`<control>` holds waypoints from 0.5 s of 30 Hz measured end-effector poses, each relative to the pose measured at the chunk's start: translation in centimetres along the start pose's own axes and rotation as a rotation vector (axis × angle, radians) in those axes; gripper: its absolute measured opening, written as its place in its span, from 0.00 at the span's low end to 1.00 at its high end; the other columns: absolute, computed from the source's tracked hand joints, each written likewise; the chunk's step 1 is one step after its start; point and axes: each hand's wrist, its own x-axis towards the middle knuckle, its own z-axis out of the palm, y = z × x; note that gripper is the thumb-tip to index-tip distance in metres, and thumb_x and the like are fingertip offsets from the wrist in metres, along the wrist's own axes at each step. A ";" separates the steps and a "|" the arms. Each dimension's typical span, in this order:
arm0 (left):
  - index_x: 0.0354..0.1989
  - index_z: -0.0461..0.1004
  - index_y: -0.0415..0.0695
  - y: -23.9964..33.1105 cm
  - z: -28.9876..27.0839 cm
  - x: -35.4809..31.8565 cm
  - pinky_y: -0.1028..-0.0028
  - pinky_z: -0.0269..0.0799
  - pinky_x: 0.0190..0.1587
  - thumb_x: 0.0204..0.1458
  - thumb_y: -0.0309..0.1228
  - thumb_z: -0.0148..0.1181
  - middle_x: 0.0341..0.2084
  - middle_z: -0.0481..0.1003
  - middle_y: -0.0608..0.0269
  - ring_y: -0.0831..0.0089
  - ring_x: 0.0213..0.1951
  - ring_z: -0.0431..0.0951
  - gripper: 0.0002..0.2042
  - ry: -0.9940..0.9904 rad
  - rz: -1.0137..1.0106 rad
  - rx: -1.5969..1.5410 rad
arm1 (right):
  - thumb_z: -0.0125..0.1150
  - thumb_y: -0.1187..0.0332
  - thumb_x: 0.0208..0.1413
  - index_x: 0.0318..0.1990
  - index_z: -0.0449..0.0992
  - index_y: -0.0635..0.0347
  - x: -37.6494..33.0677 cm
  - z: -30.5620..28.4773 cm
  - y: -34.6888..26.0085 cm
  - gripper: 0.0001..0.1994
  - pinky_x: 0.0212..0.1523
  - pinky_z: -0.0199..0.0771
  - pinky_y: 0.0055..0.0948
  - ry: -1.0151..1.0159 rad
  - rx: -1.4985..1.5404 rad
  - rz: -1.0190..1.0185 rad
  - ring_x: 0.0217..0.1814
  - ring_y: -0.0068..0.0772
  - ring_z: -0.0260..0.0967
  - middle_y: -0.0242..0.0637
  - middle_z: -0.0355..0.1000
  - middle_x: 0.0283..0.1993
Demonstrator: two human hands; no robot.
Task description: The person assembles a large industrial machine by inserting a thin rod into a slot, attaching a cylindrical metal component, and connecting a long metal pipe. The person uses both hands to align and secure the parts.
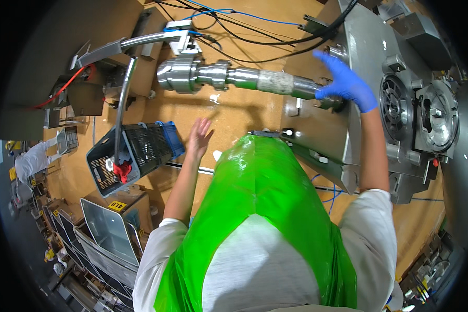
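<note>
A jointed steel pipe (244,78) with a pale wrapped section runs across in front of me and meets the side of a large steel machine (317,125) on the right. My right hand (346,86), in a blue glove, is over the machine end of the pipe with thumb and fingers spread. The thumb side overlaps the pipe end; whether it touches, I cannot tell. My left hand (198,138) is bare and held in the air below the pipe, its fingers stretched out with nothing in them. A green apron (260,177) covers my front.
Dark plastic crates (140,148), one holding something red, stand at the left beside a curved metal tube (124,104). A steel bin (109,229) sits nearer. Black cables (275,44) cross above the pipe. Round steel fittings (395,106) line the machine. Another person in white is at far left.
</note>
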 end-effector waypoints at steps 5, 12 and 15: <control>0.49 0.67 0.48 3.8 10.1 4.0 0.57 0.61 0.62 0.52 0.40 0.65 0.48 0.71 0.67 0.73 0.53 0.68 0.19 -0.326 0.130 -0.041 | 0.80 0.63 0.19 0.62 0.61 0.55 0.4 2.8 0.7 0.52 0.59 0.66 0.41 -0.491 -0.206 0.186 0.56 0.52 0.64 0.48 0.64 0.55; 0.36 0.75 0.48 4.1 17.0 4.6 0.74 0.61 0.51 0.42 0.33 0.74 0.38 0.75 0.73 0.82 0.46 0.69 0.15 -0.225 0.108 -0.226 | 0.75 0.67 0.22 0.61 0.62 0.56 -1.4 4.8 0.4 0.47 0.59 0.66 0.41 -0.259 -0.279 0.194 0.55 0.52 0.63 0.47 0.64 0.53; 0.33 0.76 0.49 5.4 18.6 3.5 0.76 0.61 0.47 0.41 0.33 0.74 0.36 0.76 0.75 0.83 0.42 0.70 0.13 -0.085 0.054 -0.169 | 0.74 0.69 0.23 0.61 0.62 0.57 -2.7 5.8 -1.0 0.47 0.63 0.60 0.45 -0.128 -0.385 0.232 0.59 0.53 0.60 0.48 0.62 0.55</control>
